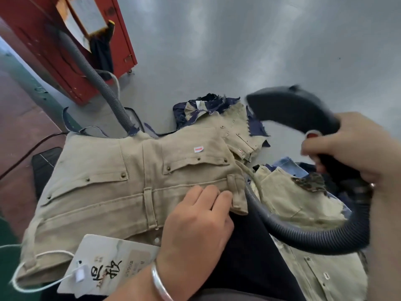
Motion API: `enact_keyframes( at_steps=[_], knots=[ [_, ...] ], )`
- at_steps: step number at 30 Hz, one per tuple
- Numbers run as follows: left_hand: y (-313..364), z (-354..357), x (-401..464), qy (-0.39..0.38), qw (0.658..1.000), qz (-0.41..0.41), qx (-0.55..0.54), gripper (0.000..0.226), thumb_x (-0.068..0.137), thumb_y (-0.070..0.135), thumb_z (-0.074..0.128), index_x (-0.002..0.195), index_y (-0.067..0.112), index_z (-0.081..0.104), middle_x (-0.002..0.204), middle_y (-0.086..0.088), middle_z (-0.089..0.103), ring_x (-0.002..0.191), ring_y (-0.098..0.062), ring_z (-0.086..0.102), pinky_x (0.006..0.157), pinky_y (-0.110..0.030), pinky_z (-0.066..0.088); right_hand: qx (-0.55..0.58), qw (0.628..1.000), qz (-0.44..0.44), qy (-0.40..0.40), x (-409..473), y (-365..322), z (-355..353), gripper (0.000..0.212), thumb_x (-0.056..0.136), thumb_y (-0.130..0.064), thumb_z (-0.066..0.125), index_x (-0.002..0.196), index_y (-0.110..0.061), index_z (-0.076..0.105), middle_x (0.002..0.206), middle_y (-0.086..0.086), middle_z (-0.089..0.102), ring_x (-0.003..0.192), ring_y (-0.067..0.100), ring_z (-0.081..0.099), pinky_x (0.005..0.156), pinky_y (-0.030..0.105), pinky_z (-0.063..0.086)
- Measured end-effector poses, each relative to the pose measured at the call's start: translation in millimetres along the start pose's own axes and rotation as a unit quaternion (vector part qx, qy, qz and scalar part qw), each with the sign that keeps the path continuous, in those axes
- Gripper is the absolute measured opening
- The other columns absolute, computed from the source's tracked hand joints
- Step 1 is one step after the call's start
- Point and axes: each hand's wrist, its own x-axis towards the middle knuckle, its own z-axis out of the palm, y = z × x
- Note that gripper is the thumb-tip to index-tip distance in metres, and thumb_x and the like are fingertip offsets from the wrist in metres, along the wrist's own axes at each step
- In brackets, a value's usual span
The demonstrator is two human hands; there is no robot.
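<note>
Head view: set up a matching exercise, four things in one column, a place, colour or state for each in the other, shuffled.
Things:
1. steamer head
2. trousers
3. hang tag
4. cabinet

Descriptions:
a. red, at the far left
b. black, held in the right hand
c. khaki, under the fingers of the left hand
d. white with black characters

Pairs: 1-b, 2-c, 3-d, 4-a

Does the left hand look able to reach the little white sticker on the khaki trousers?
Probably yes. The left hand rests on the waistband of the khaki trousers; the white sticker sits on open cloth beyond its fingers, nothing between them.
</note>
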Motion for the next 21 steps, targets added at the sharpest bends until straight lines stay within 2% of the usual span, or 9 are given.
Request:
enact_keyframes(
  at_steps=[1, 3, 5, 7, 10, 11, 13, 16, 21],
  knots=[
    [0.9, -0.9, -1.9, 0.001, 1.000, 0.003, -0.003, 0.018, 0.073, 0.013, 0.065, 0.091, 0.014, 0.069, 0.081, 0.002, 0.061, 0.072, -0.020, 0.056, 0.067, -0.032, 0.047, 0.017, 0.999, 0.019, 0.036, 2.9, 5.2, -8.0, 0.020, 0.061, -0.005, 0.075, 0.057, -0.024, 0.069, 0.045, 0.010, 0.059, 0.035, 0.021, 0.053, 0.042, 0.030, 0.048],
    [1.7, -3.8, -5.3, 0.000, 1.000, 0.001, -0.013, 0.018, 0.073, 0.013, 0.065, 0.090, 0.015, 0.070, 0.081, 0.002, 0.061, 0.072, -0.019, 0.057, 0.064, -0.032, 0.049, 0.050, 0.997, 0.040, 0.051, -2.7, 10.6, -20.1, 0.021, 0.063, -0.003, 0.075, 0.058, -0.023, 0.070, 0.046, 0.010, 0.058, 0.037, 0.024, 0.053, 0.046, 0.033, 0.050],
    [1.4, -5.5, -7.0, 0.002, 1.000, -0.006, -0.008, 0.021, 0.074, 0.015, 0.061, 0.093, 0.016, 0.070, 0.079, 0.003, 0.060, 0.072, -0.019, 0.057, 0.063, -0.031, 0.048, 0.036, 0.998, 0.035, 0.047, -9.0, 11.6, -19.9, 0.014, 0.052, -0.019, 0.076, 0.064, -0.021, 0.070, 0.049, 0.012, 0.062, 0.039, 0.028, 0.056, 0.049, 0.041, 0.054],
    [1.3, -5.7, -6.8, 0.001, 1.000, -0.010, -0.003, 0.027, 0.076, 0.017, 0.056, 0.098, 0.017, 0.072, 0.078, 0.003, 0.060, 0.071, -0.018, 0.058, 0.062, -0.031, 0.049, -0.019, 0.999, 0.007, 0.028, -22.0, 8.3, -12.9, 0.031, 0.042, -0.033, 0.071, 0.072, -0.023, 0.068, 0.049, 0.013, 0.064, 0.041, 0.031, 0.060, 0.051, 0.046, 0.056],
    [2.0, -5.7, -4.8, 0.000, 1.000, 0.001, 0.000, 0.032, 0.074, 0.015, 0.058, 0.103, 0.015, 0.073, 0.077, 0.002, 0.060, 0.068, -0.018, 0.058, 0.057, -0.032, 0.052, -0.072, 0.996, -0.027, -0.038, -37.7, -1.7, 8.3, 0.026, 0.048, -0.033, 0.070, 0.073, -0.032, 0.066, 0.043, 0.007, 0.062, 0.033, 0.017, 0.058, 0.037, 0.019, 0.045],
    [2.0, -6.0, -4.4, -0.001, 1.000, 0.006, 0.001, 0.032, 0.074, 0.015, 0.059, 0.103, 0.015, 0.073, 0.076, 0.002, 0.061, 0.068, -0.018, 0.058, 0.056, -0.032, 0.052, -0.080, 0.994, -0.035, -0.061, -40.3, -4.5, 16.9, 0.021, 0.054, -0.031, 0.073, 0.073, -0.029, 0.065, 0.042, 0.004, 0.061, 0.031, 0.014, 0.055, 0.034, 0.016, 0.039],
    [1.3, -6.1, -4.0, -0.002, 1.000, 0.013, 0.009, 0.031, 0.075, 0.014, 0.059, 0.103, 0.015, 0.073, 0.077, 0.001, 0.061, 0.068, -0.018, 0.058, 0.057, -0.030, 0.051, -0.100, 0.989, -0.040, -0.097, -40.4, -5.1, 34.5, 0.012, 0.063, -0.023, 0.072, 0.071, -0.023, 0.062, 0.042, 0.000, 0.060, 0.031, 0.011, 0.054, 0.033, 0.019, 0.037],
    [1.0, -4.8, -3.2, 0.000, 0.999, 0.022, 0.028, 0.030, 0.075, 0.013, 0.060, 0.102, 0.014, 0.073, 0.078, 0.000, 0.062, 0.067, -0.019, 0.058, 0.057, -0.029, 0.051, -0.106, 0.988, -0.038, -0.105, -32.1, -2.7, 52.8, 0.010, 0.072, -0.019, 0.069, 0.077, -0.022, 0.061, 0.043, -0.007, 0.058, 0.036, 0.011, 0.057, 0.037, 0.022, 0.040],
    [0.8, -3.4, -3.1, 0.007, 0.999, 0.025, 0.028, 0.029, 0.077, 0.013, 0.057, 0.100, 0.015, 0.074, 0.077, 0.001, 0.063, 0.066, -0.018, 0.057, 0.059, -0.027, 0.048, -0.090, 0.993, 0.001, -0.075, 15.7, -2.8, 69.8, 0.018, 0.070, -0.009, 0.069, 0.084, -0.017, 0.060, 0.044, 0.001, 0.059, 0.034, 0.015, 0.057, 0.037, 0.022, 0.042]
  ],
)
